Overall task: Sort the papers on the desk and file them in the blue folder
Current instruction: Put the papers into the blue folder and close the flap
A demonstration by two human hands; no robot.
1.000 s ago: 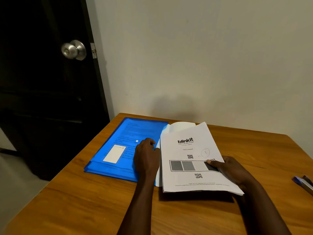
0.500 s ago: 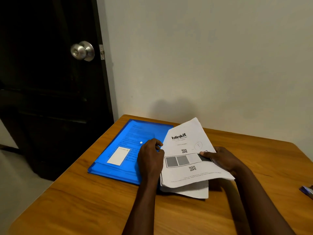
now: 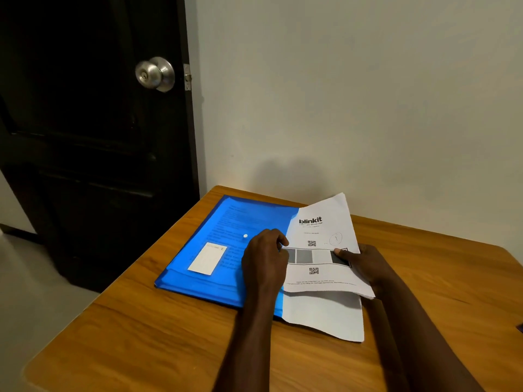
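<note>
Blue folder (image 3: 226, 250) flat; papers (image 3: 319, 250) protruding, printed.

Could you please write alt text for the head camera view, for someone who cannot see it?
A person's right hand holds a stack of white papers, top sheet printed "blinkit", overlapping a blue folder on a wooden desk; the left hand, fingers curled, rests where folder and papers meet.

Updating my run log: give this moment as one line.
left hand: curled at blue folder edge, grip unclear | right hand: pinches papers, thumb on top | papers: overlapping folder, partly on desk
</note>
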